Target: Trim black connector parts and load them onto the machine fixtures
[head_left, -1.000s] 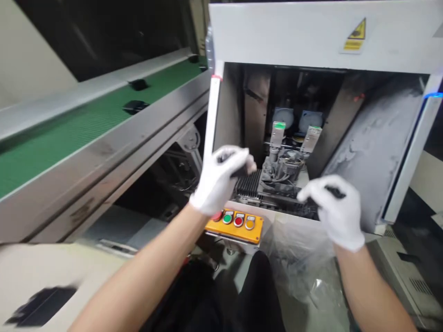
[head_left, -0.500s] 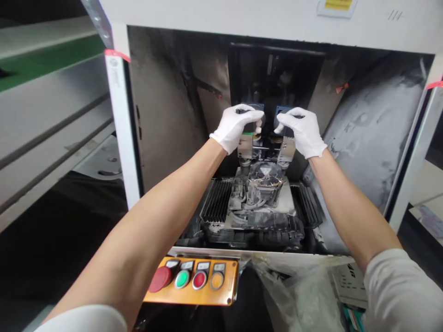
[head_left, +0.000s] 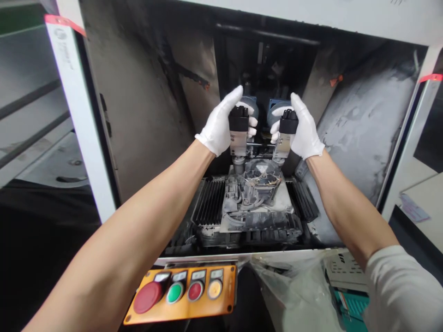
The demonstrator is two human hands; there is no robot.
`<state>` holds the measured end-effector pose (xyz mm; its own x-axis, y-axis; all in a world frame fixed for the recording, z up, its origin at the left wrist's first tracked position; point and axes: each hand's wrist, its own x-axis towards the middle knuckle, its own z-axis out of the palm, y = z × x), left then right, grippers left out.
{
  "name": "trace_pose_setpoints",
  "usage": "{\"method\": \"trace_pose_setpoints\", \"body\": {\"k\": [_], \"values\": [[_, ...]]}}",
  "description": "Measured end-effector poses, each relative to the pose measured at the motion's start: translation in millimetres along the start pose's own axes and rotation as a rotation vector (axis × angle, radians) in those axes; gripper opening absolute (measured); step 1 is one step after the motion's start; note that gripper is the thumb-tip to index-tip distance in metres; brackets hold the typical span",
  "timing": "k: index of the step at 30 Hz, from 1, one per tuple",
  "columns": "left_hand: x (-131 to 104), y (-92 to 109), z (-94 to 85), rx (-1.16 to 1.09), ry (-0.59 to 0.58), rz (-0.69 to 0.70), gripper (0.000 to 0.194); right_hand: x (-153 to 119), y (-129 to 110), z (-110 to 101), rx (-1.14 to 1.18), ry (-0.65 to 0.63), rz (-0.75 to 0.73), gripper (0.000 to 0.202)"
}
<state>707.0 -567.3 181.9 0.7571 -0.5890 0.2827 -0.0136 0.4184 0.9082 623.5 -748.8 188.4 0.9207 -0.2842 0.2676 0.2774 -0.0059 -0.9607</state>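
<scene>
My left hand (head_left: pixel 220 123), in a white glove, is at the left clamp-like block (head_left: pixel 238 123), which has a black top with small knobs and a metal lower part. Its thumb points up, apart from the fingers, which reach behind the block and show on its inner side. Mirroring it, my right hand (head_left: pixel 307 129), also gloved, is beside the right black-topped block (head_left: pixel 288 125) with thumb raised and fingers behind. Both hands look open; whether the hidden fingers touch the blocks I cannot tell. Behind them are a left blue-grey round part (head_left: pixel 252 104) and a right one (head_left: pixel 274 112).
Below the blocks sits a dusty machine carriage (head_left: pixel 263 184) between black bellows (head_left: pixel 208 200). Cabinet walls (head_left: pixel 138 106) enclose both sides. In front is an orange button panel (head_left: pixel 180 311) with a red mushroom button (head_left: pixel 147 297). Clear plastic sheeting (head_left: pixel 301 290) hangs at lower right.
Both thumbs have lifted from a pinch and the hands have opened, uncovering the black block tops. The camera view has shifted, moving the cabinet left and upward in the picture.
</scene>
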Motion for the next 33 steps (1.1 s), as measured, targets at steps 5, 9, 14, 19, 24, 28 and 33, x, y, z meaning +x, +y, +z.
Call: {"method": "trace_pose_setpoints", "body": {"k": [5, 9, 14, 19, 24, 28, 33], "values": [[3, 0, 5.2, -0.041, 0.059, 0.012, 0.024, 1, -3, 4, -0.015, 0.063, 0.017, 0.058], [3, 1, 11.4, -0.062, 0.121, 0.084, 0.015, 2, -4, 6, -0.016, 0.085, -0.001, 0.031], [1, 1, 13.5, -0.066, 0.105, 0.131, 0.016, 4, -5, 6, -0.012, 0.090, 0.015, 0.026], [1, 2, 13.9, -0.082, 0.106, 0.121, 0.022, 3, -6, 9, -0.051, 0.107, 0.024, 0.034], [0, 4, 14.2, -0.094, 0.081, 0.122, 0.019, -1, -7, 11, -0.081, 0.121, -0.026, 0.029], [0, 3, 12.3, -0.104, 0.049, 0.170, 0.019, -4, -8, 13, -0.068, 0.136, -0.036, 0.019], [2, 1, 10.7, -0.120, 0.054, 0.153, 0.020, -1, -8, 15, -0.063, 0.183, 0.004, 0.030]]}}
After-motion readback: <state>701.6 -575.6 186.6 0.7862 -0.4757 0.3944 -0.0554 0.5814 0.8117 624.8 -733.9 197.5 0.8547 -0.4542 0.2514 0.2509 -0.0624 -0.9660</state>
